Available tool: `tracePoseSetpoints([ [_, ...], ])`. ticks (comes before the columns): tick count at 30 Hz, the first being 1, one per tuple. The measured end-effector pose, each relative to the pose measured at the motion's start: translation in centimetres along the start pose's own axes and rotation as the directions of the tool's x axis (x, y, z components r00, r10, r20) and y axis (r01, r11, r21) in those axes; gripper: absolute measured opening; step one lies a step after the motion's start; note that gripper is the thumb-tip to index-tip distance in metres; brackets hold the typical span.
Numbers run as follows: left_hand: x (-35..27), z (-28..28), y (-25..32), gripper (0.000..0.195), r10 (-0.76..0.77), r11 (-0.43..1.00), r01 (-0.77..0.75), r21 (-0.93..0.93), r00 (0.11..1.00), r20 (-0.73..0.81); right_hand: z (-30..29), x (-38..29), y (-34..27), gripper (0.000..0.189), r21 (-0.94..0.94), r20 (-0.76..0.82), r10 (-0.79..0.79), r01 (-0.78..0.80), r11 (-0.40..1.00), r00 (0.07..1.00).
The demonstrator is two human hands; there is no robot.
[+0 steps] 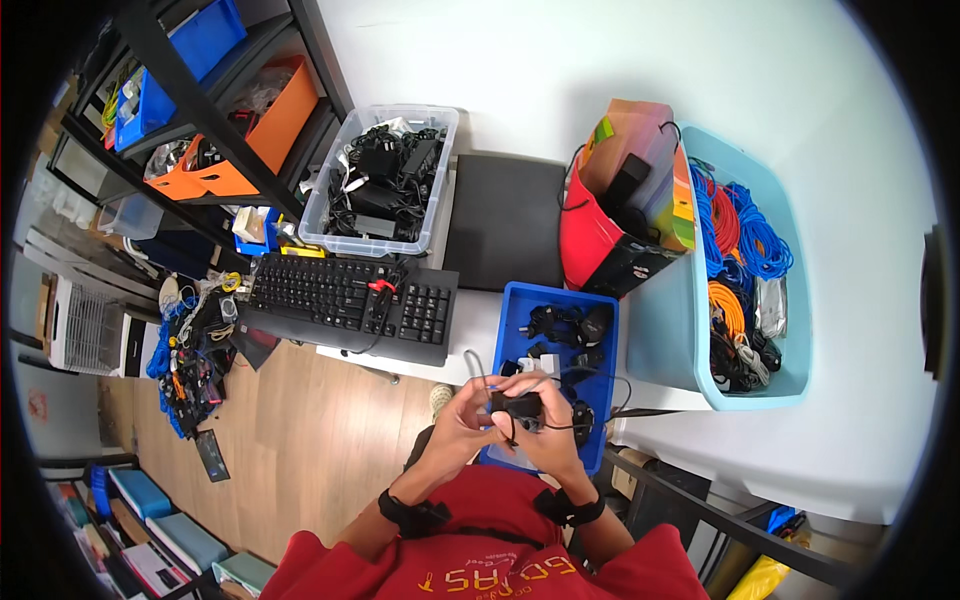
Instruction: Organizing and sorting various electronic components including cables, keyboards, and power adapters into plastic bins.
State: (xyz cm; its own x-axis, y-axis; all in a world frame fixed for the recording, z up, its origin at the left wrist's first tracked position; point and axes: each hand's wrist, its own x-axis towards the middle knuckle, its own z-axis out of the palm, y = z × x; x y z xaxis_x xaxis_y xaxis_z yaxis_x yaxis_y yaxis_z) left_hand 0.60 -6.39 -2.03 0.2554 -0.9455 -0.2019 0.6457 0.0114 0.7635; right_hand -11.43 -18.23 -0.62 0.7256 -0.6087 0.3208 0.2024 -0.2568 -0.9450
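Observation:
Both hands hold a black power adapter (523, 405) with a thin black cable looping around it and out to the sides. My left hand (469, 416) grips its left end, and my right hand (546, 427) is closed around its right side. Beneath the hands lies a blue plastic tray (612, 360) with black adapters (592, 324), coiled cables and a white plug adapter (550, 364). To the upper left, a clear plastic bin (442, 180) is heaped with black power adapters and cables (379, 165).
A black keyboard (322, 300) lies left, near a closed black flat case (506, 221). A red paper bag (581, 232) stands beside a light-blue tub (667, 322) of coiled network cables (757, 240). Shelving (225, 150) holds orange bins (281, 112); tangled cables (195, 360) are heaped lower left.

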Motion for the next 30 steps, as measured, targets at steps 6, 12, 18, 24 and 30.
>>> tracePoseSetpoints([
  [6,0.0,-2.6,4.4,0.072,0.030,0.990,-0.029,0.139,1.000,-0.005,5.0,1.7,-0.9,0.021,-0.015,-0.117,0.103,-0.105,0.994,0.988],
  [12,0.5,-4.5,4.8,0.058,0.292,0.766,-0.130,0.630,0.943,-0.160,8.0,2.3,-0.7,0.024,-0.340,-0.285,0.070,-0.169,0.925,0.956],
  [18,2.0,-3.1,6.6,0.044,0.352,0.680,-0.150,0.718,0.925,-0.141,7.2,2.2,-1.3,0.036,-0.097,-0.311,0.338,-0.384,0.918,0.888],
  [24,3.7,-1.2,7.5,0.027,0.157,0.910,-0.076,0.407,0.973,-0.171,4.4,1.6,-3.0,0.041,0.094,-0.237,0.468,-0.459,0.884,0.852],
  [30,4.1,1.9,7.8,0.029,0.119,0.895,-0.009,0.447,0.968,-0.220,-0.8,-1.2,-5.4,0.028,0.084,-0.588,0.377,-0.409,0.909,0.716],
])
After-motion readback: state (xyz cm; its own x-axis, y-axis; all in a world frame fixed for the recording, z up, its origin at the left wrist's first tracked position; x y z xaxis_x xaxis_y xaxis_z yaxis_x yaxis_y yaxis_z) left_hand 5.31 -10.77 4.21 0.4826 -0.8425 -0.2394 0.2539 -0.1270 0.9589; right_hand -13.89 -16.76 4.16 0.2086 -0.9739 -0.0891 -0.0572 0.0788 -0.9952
